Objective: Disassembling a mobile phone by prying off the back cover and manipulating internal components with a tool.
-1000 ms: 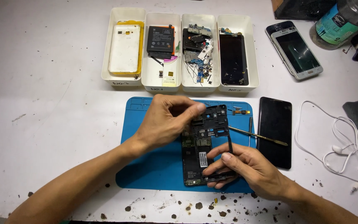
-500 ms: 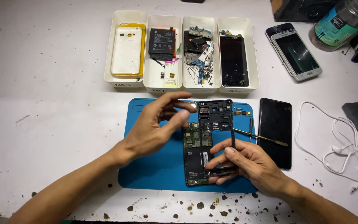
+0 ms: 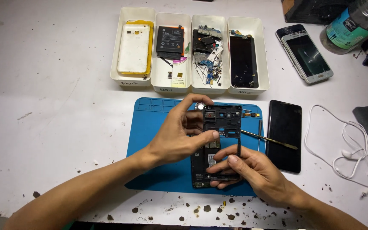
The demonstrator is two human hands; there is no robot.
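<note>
My left hand (image 3: 182, 136) pinches the upper end of a black plastic phone frame (image 3: 223, 120) and tilts it up off the opened phone body (image 3: 203, 164), which lies on a blue work mat (image 3: 150, 127). My right hand (image 3: 252, 172) grips the lower end of the frame and the phone's bottom edge, with the thumb on the frame's thin side rail. The phone's circuit board shows under the lifted frame.
Four white trays (image 3: 162, 87) behind the mat hold a white phone back, a battery, small parts and a black screen. A metal pry tool (image 3: 269, 139) and a black phone (image 3: 284, 136) lie right of the mat, with white earphones (image 3: 354, 153), two more phones (image 3: 305, 53) and a jar (image 3: 350, 21).
The black frame has come up off the phone body. My left hand rose with its top end, and my right hand shifted to the frame's lower end.
</note>
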